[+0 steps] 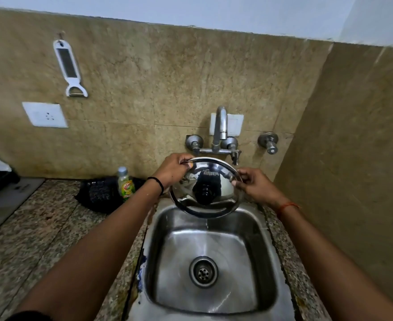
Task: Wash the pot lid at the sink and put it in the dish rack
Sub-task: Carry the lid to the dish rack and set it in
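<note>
Above sink (264,230), pot lid (216,198) pinched between both hands: left (175,169), right (255,185).

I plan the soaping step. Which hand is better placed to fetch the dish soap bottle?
Probably the left hand: the soap bottle stands on the counter on its side, while the right hand can keep its grip on the pot lid.

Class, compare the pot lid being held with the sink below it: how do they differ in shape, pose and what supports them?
1. The pot lid is round and domed; the sink is a squarish hollow basin.
2. The lid is tilted and held in the air; the sink is set level into the counter.
3. The left hand and right hand grip the lid's rim; nothing touches the sink.
Both are shiny metal.
</note>
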